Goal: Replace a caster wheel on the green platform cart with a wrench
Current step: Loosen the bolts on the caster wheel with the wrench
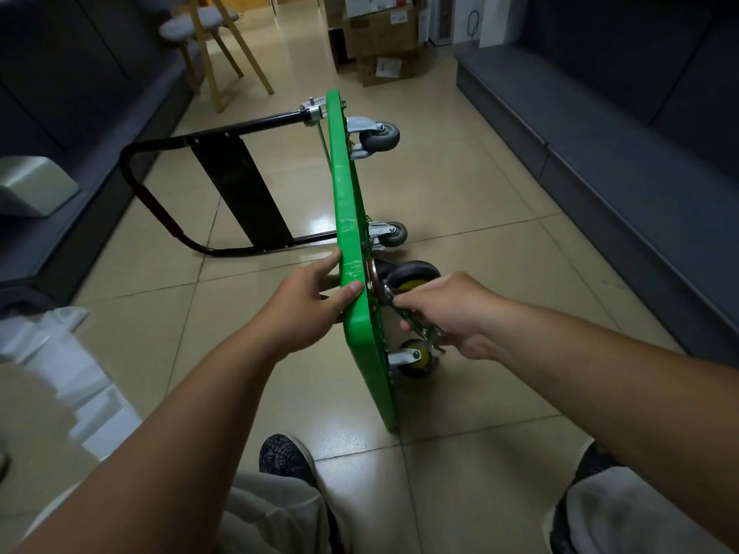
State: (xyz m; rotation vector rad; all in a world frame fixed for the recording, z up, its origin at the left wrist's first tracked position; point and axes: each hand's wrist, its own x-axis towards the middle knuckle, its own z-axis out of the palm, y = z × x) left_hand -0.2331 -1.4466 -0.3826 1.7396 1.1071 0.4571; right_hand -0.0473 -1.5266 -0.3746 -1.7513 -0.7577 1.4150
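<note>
On the tiled floor [460, 233], held the green platform cart [352, 233] on edge with left hand [308, 305] fingers [352, 290] curled over its rim, and gripped the wrench [416, 327] in the right hand [456, 309] at the base of the black-and-yellow caster wheel [414, 275]

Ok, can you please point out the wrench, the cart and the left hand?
wrench [388, 294]: head view, on its metal head end.
cart [347, 217]: head view, on the edge of the green deck.
left hand [306, 301]: head view, on the back of the hand.
</note>
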